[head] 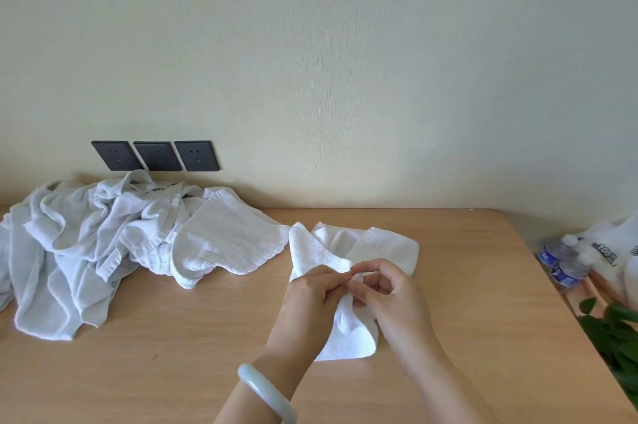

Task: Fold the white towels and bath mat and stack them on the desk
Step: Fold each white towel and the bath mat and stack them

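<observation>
Now | left hand (310,292) and right hand (390,289) both pinch small white towel (348,340) | towel heap (103,244) on desk (172,361)

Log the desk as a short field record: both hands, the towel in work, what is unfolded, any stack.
left-hand grip: pinches small white towel edge
right-hand grip: pinches same edge, close beside the left
small white towel: crumpled, mid desk, not yet folded
towel pile: unfolded heap at left, by the wall
grid-textured cloth: against the pile's right side, unfolded
folded stack: none visible
</observation>
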{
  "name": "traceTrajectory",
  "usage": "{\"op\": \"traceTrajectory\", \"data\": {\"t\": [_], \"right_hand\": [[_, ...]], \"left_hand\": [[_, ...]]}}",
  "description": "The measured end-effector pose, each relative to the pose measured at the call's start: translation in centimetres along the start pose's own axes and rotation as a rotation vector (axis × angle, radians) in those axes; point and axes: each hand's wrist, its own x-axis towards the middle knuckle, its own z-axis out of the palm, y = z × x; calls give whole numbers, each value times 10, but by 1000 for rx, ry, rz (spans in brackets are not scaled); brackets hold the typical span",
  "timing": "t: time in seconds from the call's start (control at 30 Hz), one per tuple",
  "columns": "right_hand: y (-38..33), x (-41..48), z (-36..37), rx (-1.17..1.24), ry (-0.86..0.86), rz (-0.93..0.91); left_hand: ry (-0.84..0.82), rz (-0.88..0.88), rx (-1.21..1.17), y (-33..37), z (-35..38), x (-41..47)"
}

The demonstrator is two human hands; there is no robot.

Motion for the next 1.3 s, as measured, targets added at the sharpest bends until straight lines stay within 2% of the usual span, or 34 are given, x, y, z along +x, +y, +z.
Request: {"op": "traceTrajectory", "data": {"t": [0.07,0.13,0.27,0.4,0.43,0.53,0.6,0.67,0.73,0.8,0.9,0.97,1.07,1.2,1.3], "right_hand": [[-7,6,-1,-28,50,-36],[-23,15,-5,30,104,-114],[-75,39,-22,276,165,-262],[-112,72,-58,272,290,-330],[-116,80,-68,265,324,-328],[-125,90,-89,194,356,-333],[-134,89,-98,150,368,-397],[-151,84,-106,149,390,-503],[-167,85,-114,118,397,-570],[-173,94,-121,75,375,-532],[-162,124,-126,20,339,-376],[-146,144,-126,-29,314,-240],[-141,164,-126,55,294,-108],[-174,153,-133,187,336,-206],[-180,114,-142,254,271,-233]], "left_hand": [[19,1,25,-1,2,1],[27,-69,74,-5,2,5],[77,-308,209,-23,-11,14],[70,-584,307,-44,-51,25],[61,-667,217,-46,-63,30],[38,-848,-288,-25,-102,49],[120,-753,-457,8,-128,62],[241,-559,-518,47,-155,75],[270,-417,-517,75,-177,90],[248,-403,-406,87,-192,110],[236,-457,-137,80,-204,146],[152,-538,-84,73,-199,163],[76,-604,-197,76,-193,186],[141,-470,-474,104,-202,202],[137,-366,-617,114,-205,182]]}}
